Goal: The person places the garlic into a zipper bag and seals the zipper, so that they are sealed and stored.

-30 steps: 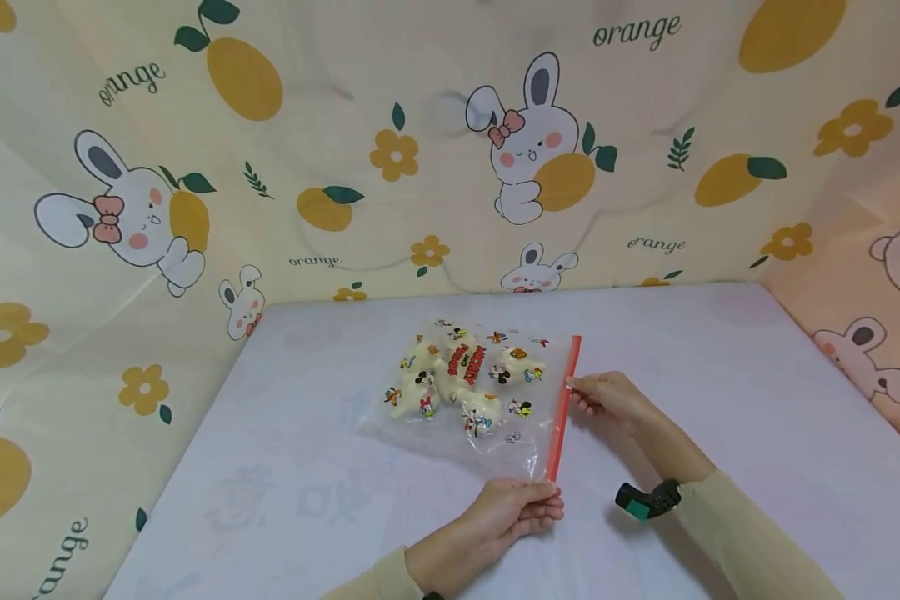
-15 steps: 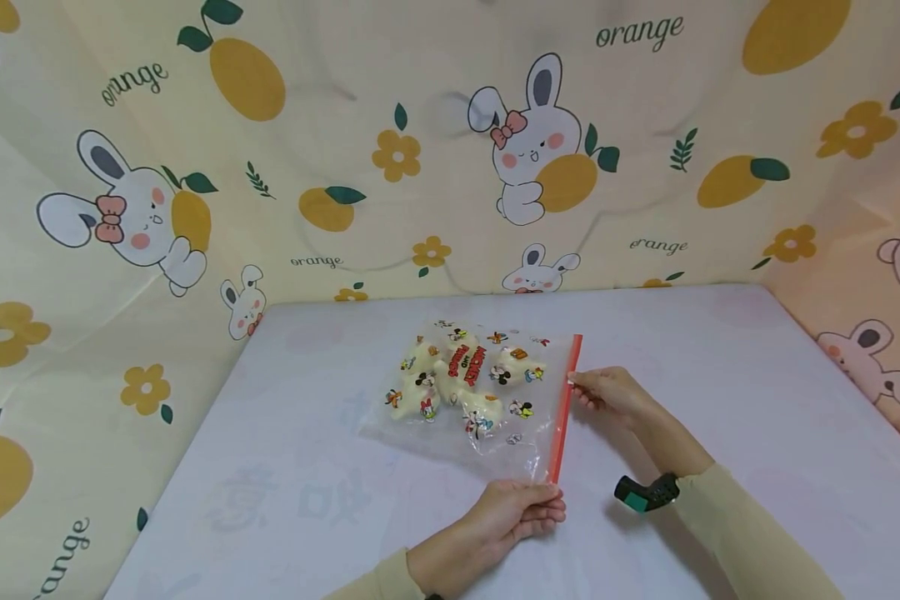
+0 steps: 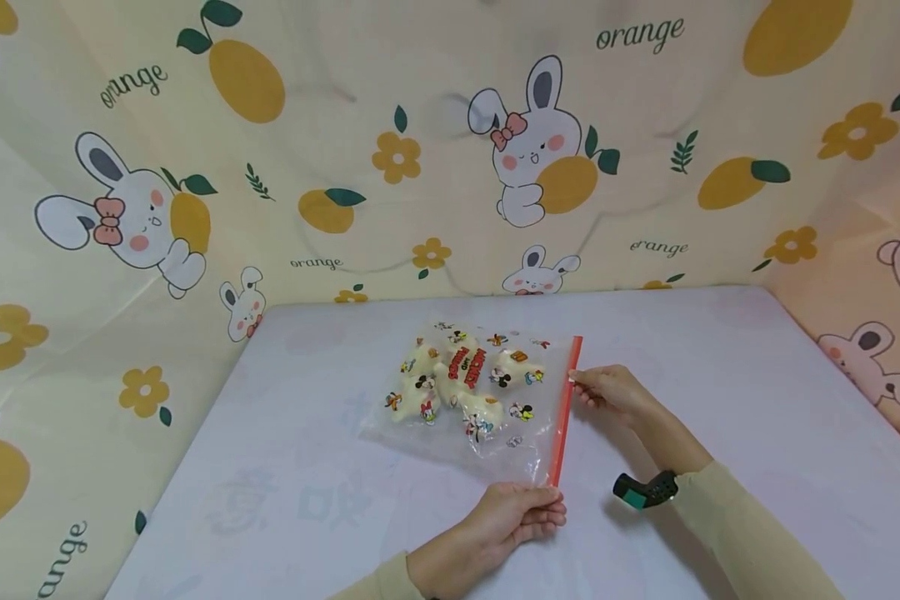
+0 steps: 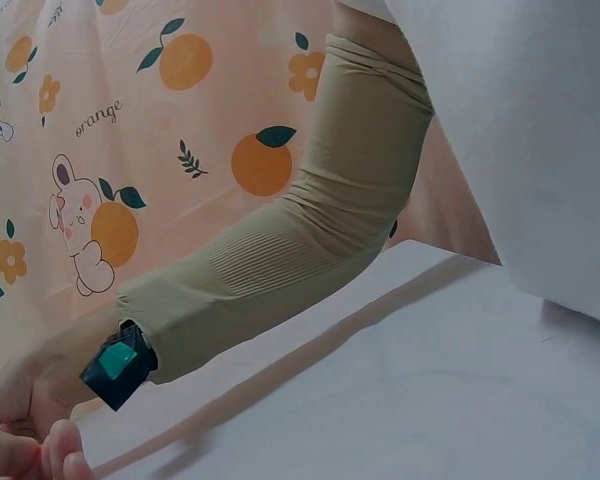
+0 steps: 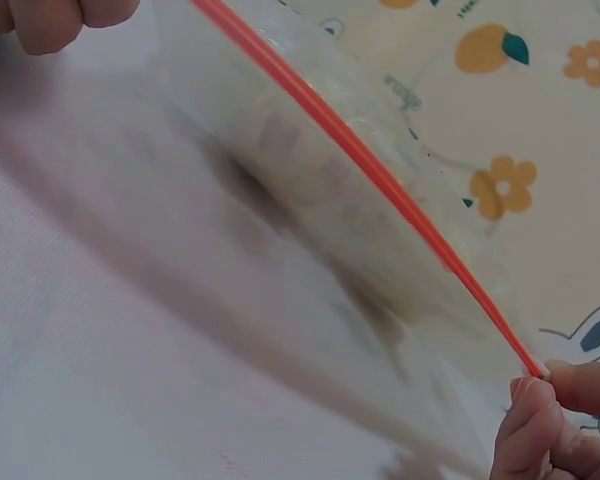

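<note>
A clear zip bag printed with cartoon characters lies on the table, its zip edge towards the right. Several lumpy cream-coloured pieces show through the plastic. Along that edge runs a red zip strip. My left hand pinches the strip's near end between thumb and curled fingers. Higher up the strip, my right hand pinches a small whitish slider, seen closer in the right wrist view. Fingertips hide part of the slider. Between the hands the strip is stretched straight.
The white table has faint printed characters. Behind it hangs a patterned cloth with rabbits and oranges, which also continues down both sides. A black wrist device with a green patch sits at my right sleeve.
My right hand has slid a little way up the red strip, away from me. The left hand stays at the near end, and the bag has hardly moved.
</note>
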